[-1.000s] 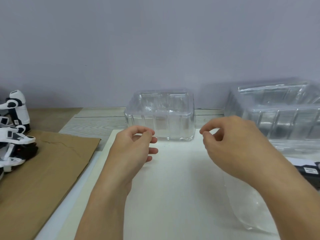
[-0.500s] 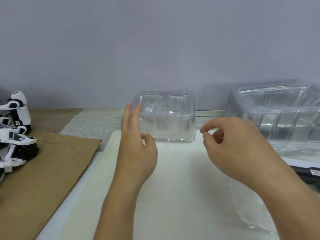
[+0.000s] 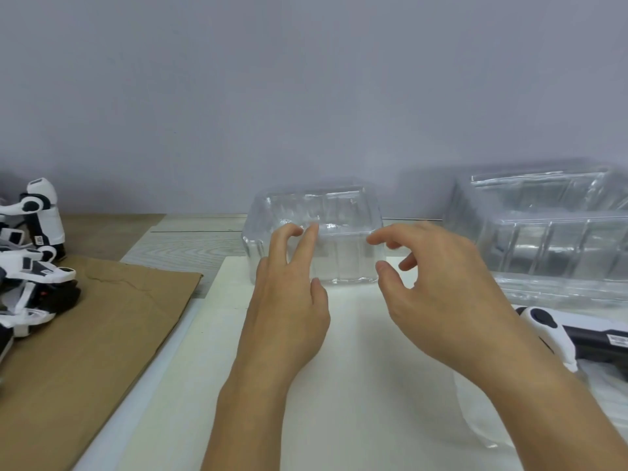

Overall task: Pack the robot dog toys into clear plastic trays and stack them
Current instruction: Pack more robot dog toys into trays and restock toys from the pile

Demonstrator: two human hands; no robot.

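Centrally placed at the far edge of the white board [image 3: 306, 385]: one clear plastic tray [image 3: 343, 232], upside down as far as can be told. Two hands in front of it. Left hand [image 3: 289, 311] spread, fingers extended, fingertips [image 3: 314, 229] at the tray's near wall; actual contact not confirmable. Right hand [image 3: 438, 294] loosely curled, thumb and forefinger apart, gripping nothing, just short of the tray's right corner. Stacked clear trays [image 3: 550, 239] on the right, count not determinable through the transparency. One robot dog toy [image 3: 550, 329] lying below that stack, partly hidden by the right forearm. Heap of robot dog toys [image 3: 30, 263] at left on brown cardboard [image 3: 102, 334], at least two, cropped by the frame edge.
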